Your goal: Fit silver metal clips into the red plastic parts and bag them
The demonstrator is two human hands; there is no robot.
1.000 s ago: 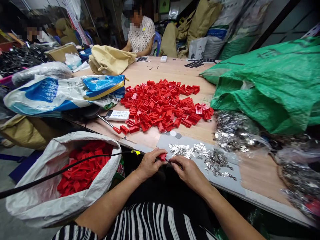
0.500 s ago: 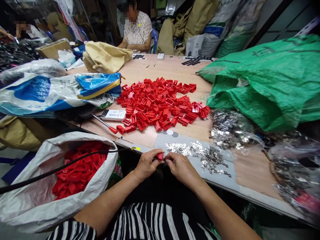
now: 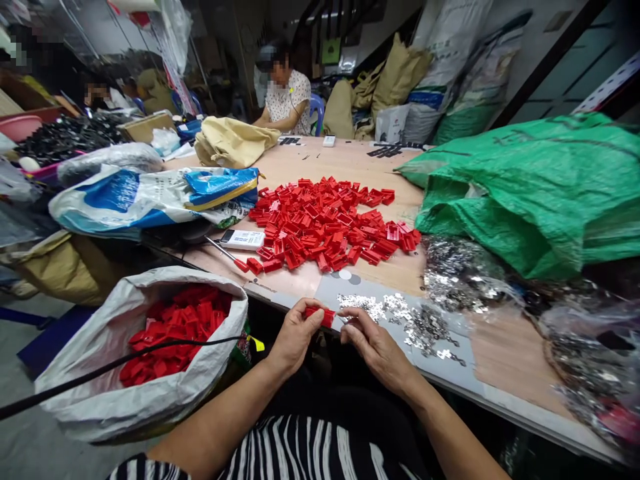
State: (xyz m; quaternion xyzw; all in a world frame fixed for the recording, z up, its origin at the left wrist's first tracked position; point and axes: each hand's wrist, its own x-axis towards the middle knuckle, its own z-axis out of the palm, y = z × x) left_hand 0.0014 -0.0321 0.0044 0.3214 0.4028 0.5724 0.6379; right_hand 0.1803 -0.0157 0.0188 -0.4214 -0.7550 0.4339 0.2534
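My left hand (image 3: 295, 337) is closed around a small red plastic housing (image 3: 327, 317), held just above the table's front edge. Fingers of my right hand (image 3: 373, 343) are bent together at the right end of that housing. A pale glint shows at those fingertips, but what they pinch is too small to make out. Just beyond my right hand, flat silver metal pieces (image 3: 363, 307) lie scattered on a grey mat (image 3: 327, 290). A large heap of similar red housings (image 3: 330, 223) covers the middle of the table.
Left of me stands a white sack (image 3: 85, 393) holding red housings, with a black cable (image 3: 165, 345) across it. A screwdriver (image 3: 227, 255) and a white box (image 3: 243, 240) lie beside the heap. A green sack (image 3: 530, 193) and bags of metal pieces (image 3: 465, 267) occupy the right. A co-worker (image 3: 287, 100) sits opposite.
The view has tilted up and shifted left. More of the red housing shows in my left hand, and my right fingers have lifted and spread slightly at its end.
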